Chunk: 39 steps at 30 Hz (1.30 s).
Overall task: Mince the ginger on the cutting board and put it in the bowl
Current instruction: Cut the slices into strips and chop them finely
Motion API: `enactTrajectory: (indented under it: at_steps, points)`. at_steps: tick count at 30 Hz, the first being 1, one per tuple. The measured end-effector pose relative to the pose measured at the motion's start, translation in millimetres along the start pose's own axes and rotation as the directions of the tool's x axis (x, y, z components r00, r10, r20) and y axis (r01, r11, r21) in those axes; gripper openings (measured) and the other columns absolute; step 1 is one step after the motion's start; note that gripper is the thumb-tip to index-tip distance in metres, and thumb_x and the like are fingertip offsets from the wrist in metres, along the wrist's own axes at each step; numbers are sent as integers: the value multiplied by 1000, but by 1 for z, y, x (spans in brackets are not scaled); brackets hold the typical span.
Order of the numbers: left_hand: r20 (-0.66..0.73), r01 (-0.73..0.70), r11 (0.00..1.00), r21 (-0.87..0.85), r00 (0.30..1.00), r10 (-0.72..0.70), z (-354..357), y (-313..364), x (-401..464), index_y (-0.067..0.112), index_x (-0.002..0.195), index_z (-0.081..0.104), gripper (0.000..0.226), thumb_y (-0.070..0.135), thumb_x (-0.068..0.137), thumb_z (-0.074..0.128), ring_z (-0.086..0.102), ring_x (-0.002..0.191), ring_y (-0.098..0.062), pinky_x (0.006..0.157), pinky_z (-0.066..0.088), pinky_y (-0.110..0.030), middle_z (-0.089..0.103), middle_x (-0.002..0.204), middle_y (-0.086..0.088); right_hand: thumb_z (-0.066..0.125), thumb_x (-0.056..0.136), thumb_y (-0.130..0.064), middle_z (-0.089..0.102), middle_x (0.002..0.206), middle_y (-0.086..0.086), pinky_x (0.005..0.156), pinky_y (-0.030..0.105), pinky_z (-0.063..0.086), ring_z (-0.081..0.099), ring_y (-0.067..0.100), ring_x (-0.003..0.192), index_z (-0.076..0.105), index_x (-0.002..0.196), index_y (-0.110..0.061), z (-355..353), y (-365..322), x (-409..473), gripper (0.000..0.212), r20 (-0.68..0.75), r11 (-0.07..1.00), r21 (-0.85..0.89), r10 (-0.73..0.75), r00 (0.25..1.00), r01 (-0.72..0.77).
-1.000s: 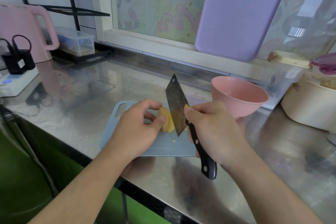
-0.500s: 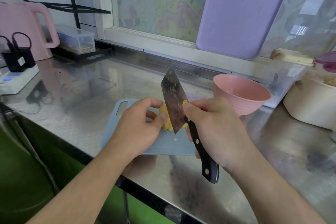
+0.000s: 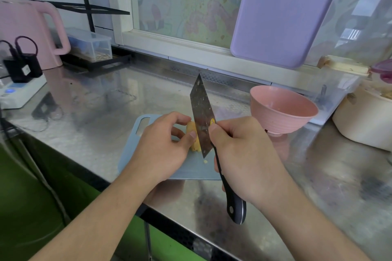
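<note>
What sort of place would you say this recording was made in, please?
Most likely a home kitchen. A stainless steel counter under a window holds a pink electric kettle, a pink bowl and a blue cutting board, where a cleaver meets ginger.

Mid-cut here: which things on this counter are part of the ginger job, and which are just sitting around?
In the job:
ginger, held by the left hand
cleaver, gripped by the right hand
cutting board
pink bowl

Lying about:
kettle
clear box
power strip
purple board
cream pot
</note>
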<state>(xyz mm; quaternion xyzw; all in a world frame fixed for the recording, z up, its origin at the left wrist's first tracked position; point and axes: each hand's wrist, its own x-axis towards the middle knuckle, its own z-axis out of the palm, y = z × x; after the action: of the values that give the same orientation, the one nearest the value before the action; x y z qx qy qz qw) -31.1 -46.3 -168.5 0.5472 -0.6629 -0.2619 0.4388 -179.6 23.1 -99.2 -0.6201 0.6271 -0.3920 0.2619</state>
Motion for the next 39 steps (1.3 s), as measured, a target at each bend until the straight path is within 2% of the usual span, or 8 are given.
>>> enactTrajectory:
  at_steps: [5,14,17,21,26,31,35,39]
  points:
    - [0,-4,1000,18,1000,4,0,0,-1,43,115,65,20,40,96,70,64,100,2,90,55,-28,68,111,22,50,102,-23,58,66,30,48,53,50,45,26,44,46,62,-4,2,1,-2,44,-11,1000,-12,-11,1000,11]
    - [-17,-4,1000,19,1000,5,0,-1,-1,41,116,65,20,38,97,69,65,101,0,89,55,-28,68,111,21,51,103,-19,48,59,30,44,48,41,38,21,44,40,60,-4,0,1,-5,47,23,1000,-14,-8,1000,9]
    - [-35,-11,1000,12,999,12,0,0,-1,38,114,66,18,36,96,70,65,101,1,88,53,-25,66,115,22,51,103,-20,42,53,16,43,42,37,36,21,43,41,59,-6,-1,4,-7,47,44,1000,-18,5,999,-4]
    - [-34,-22,1000,15,999,23,1,-1,1,39,111,67,15,36,96,70,65,100,1,89,55,-28,65,115,22,52,104,-24,52,54,9,48,38,42,41,20,43,44,60,-10,-2,6,-8,47,48,999,-42,18,999,-16]
    - [-44,-35,999,15,998,35,1,-4,2,36,110,68,16,36,95,71,66,99,0,89,57,-31,67,112,19,52,105,-29,57,63,5,51,27,38,45,15,47,45,67,-14,0,5,-10,41,49,994,-105,24,999,-19]
    - [-46,-32,999,-15,998,32,1,-4,2,35,106,69,12,33,95,71,67,97,0,89,57,-31,68,107,17,52,105,-27,54,63,7,53,29,42,47,20,46,47,71,-9,-1,6,-6,39,56,995,-82,56,997,-52]
    - [-48,-37,999,-23,998,36,1,-3,1,35,105,70,12,31,94,71,68,97,-1,89,57,-32,70,105,16,50,104,-26,62,70,10,55,31,42,49,19,52,50,74,-8,2,4,-1,35,78,986,-164,16,997,-3]
    - [-43,-31,999,-31,999,29,1,-2,1,36,107,69,15,29,94,72,67,98,0,88,56,-28,71,104,16,47,105,-19,60,76,12,75,46,58,57,28,70,57,81,-9,4,0,4,28,161,958,-275,-34,986,78]
